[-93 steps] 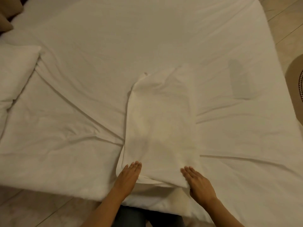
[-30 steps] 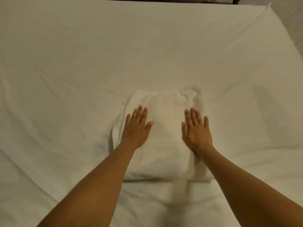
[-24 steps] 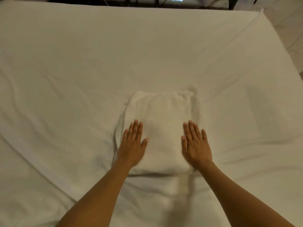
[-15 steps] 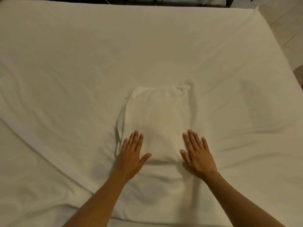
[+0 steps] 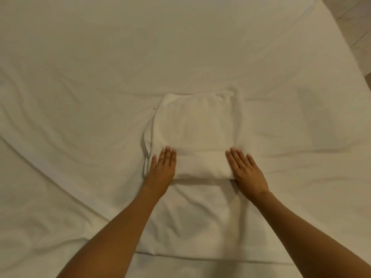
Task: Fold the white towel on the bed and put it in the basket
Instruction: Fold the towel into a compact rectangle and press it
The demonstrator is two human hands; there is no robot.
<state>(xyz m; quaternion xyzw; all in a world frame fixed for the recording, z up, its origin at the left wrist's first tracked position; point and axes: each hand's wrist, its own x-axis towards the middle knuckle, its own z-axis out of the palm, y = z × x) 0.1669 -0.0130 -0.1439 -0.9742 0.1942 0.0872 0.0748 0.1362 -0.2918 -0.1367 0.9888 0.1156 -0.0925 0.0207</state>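
Observation:
The white towel [image 5: 195,133] lies folded into a thick, roughly square pad in the middle of the bed [image 5: 100,67]. My left hand [image 5: 161,170] rests flat on the towel's near left corner, fingers straight and together. On the near right corner lies my right hand [image 5: 246,173], also flat, fingers slightly spread. Both palms sit at the towel's near folded edge, partly on the sheet. Neither hand grips the cloth. No basket is in view.
The bed's white sheet is wrinkled, with long creases at the left and around the towel. The mattress's right edge [image 5: 345,49] runs diagonally at the upper right, with tiled floor [image 5: 359,21] beyond it.
The long towel has been folded in half into a square pad. Both flat hands have slid from its middle back to its near edge.

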